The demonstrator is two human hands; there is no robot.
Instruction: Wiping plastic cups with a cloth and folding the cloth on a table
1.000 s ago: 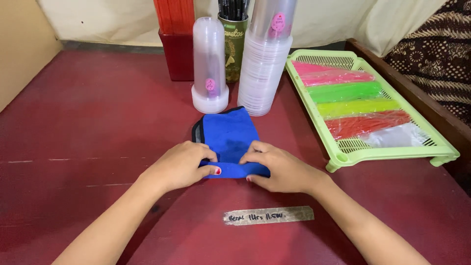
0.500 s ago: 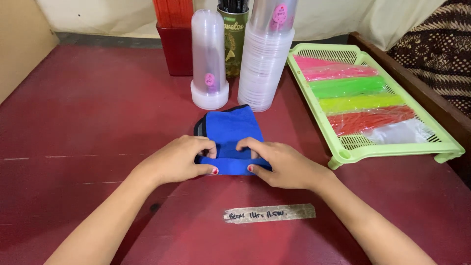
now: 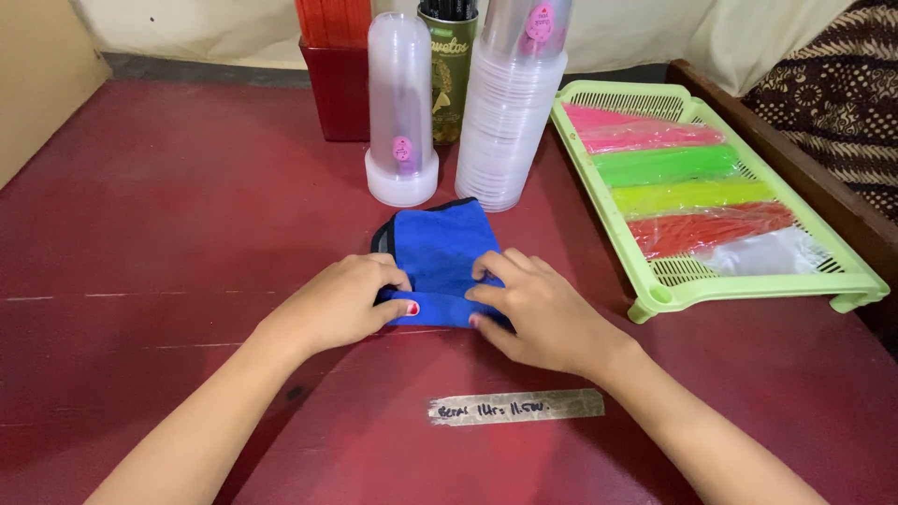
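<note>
Pressing down on the blue cloth (image 3: 440, 252), the left hand (image 3: 341, 304) and right hand (image 3: 538, 309) each pinched its near folded edge on the red worktop (image 3: 168, 206). Keeping both edges level would help the fold lie flat. Right of the right hand, a green tray (image 3: 655, 299) held coloured packets (image 3: 692, 182); beyond the hands stood stacked clear cups (image 3: 510, 122).

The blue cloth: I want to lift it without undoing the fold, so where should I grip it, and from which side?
Pinch the blue cloth at its near folded edge, coming from the near side, where the left hand and right hand already press it. It lies flat, and cups crowd its far side.
</note>
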